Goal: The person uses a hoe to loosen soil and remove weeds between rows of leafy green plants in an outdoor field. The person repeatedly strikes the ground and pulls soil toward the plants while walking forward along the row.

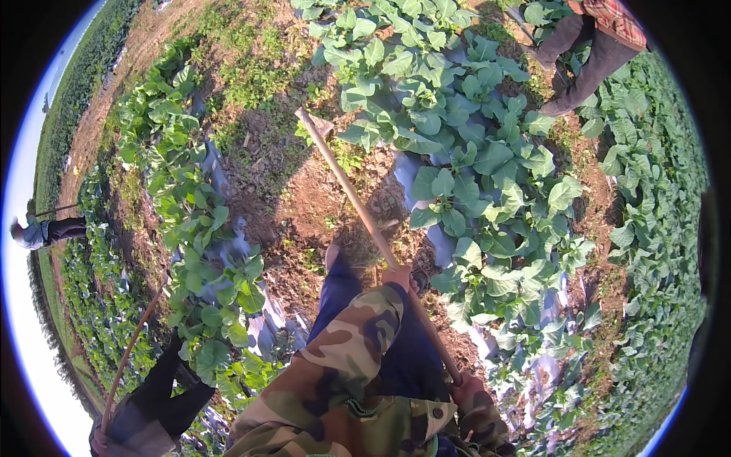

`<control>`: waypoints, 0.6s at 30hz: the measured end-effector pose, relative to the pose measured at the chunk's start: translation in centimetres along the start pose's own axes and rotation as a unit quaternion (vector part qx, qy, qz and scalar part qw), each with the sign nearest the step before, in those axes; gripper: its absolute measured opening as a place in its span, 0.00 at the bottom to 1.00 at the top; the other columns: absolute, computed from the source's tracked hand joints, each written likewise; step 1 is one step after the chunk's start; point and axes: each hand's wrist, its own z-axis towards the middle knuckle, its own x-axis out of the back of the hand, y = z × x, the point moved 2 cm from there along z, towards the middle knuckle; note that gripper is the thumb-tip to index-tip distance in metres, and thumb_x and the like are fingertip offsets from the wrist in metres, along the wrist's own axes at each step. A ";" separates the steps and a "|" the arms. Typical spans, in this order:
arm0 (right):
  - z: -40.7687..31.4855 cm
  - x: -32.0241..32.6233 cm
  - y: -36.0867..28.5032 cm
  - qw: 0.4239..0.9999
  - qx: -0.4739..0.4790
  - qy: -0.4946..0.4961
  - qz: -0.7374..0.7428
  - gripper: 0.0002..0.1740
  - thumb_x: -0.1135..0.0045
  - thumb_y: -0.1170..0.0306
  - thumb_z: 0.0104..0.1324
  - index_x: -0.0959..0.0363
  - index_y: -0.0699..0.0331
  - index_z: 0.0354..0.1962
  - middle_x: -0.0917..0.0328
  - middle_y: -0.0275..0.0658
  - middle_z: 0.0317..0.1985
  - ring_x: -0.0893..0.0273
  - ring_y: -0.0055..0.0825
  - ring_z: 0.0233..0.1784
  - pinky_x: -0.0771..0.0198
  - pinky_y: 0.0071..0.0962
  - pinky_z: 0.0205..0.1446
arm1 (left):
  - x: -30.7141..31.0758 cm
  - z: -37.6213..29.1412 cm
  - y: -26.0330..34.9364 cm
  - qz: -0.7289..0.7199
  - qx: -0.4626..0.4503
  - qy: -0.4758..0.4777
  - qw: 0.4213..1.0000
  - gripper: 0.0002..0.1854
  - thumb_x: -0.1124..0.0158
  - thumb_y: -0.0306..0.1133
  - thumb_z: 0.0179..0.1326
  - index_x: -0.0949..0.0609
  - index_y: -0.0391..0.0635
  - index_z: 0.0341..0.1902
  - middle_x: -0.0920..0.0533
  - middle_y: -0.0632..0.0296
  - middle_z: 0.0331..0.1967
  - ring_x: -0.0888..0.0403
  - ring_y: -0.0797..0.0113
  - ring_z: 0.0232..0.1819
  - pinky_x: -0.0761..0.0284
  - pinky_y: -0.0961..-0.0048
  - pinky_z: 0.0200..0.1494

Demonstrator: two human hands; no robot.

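Observation:
A long-handled hoe (354,200) slants across the bare soil path (302,197) in front of me. My left hand (398,277) is closed around the middle of its wooden handle. Near the handle's lower end, my right hand (468,387) grips it close to my body. The hoe's metal blade (322,124) is at the far end, beside green weeds (347,155) and the edge of the right-hand crop row. Whether the blade touches the soil I cannot tell. My trouser leg and one shoe (332,254) show below the handle.
Broad-leaved brassica plants (480,154) grow through plastic mulch (406,174) on my right. Another leafy row (194,228) lines my left. One worker in plaid (599,45) stands upper right, another (51,231) far left. A person lower left holds a wooden handle (134,340).

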 end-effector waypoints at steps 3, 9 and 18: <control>2.9 0.1 -2.3 0.999 0.025 0.037 0.003 0.20 0.47 0.56 0.55 0.32 0.66 0.35 0.25 0.52 0.30 0.26 0.50 0.37 0.33 0.42 0.39 | -0.5 2.5 2.6 0.046 -0.046 -0.029 0.998 0.13 0.43 0.33 0.57 0.32 0.42 0.22 0.34 0.61 0.09 0.33 0.66 0.09 0.31 0.66 0.11; -1.3 -4.4 1.7 0.997 -0.072 -0.001 -0.005 0.20 0.45 0.55 0.53 0.31 0.64 0.33 0.25 0.50 0.28 0.26 0.49 0.34 0.32 0.43 0.37 | 1.6 2.3 -4.4 0.192 0.059 -0.090 0.975 0.14 0.41 0.34 0.55 0.30 0.39 0.20 0.27 0.56 0.14 0.29 0.64 0.11 0.33 0.69 0.12; -8.4 -7.0 5.1 0.986 -0.153 0.026 -0.060 0.19 0.41 0.54 0.49 0.30 0.61 0.28 0.25 0.46 0.23 0.25 0.46 0.28 0.31 0.40 0.32 | 6.2 -1.2 -8.1 0.106 0.180 -0.103 0.973 0.09 0.41 0.32 0.56 0.27 0.39 0.29 0.26 0.60 0.20 0.24 0.62 0.20 0.27 0.64 0.21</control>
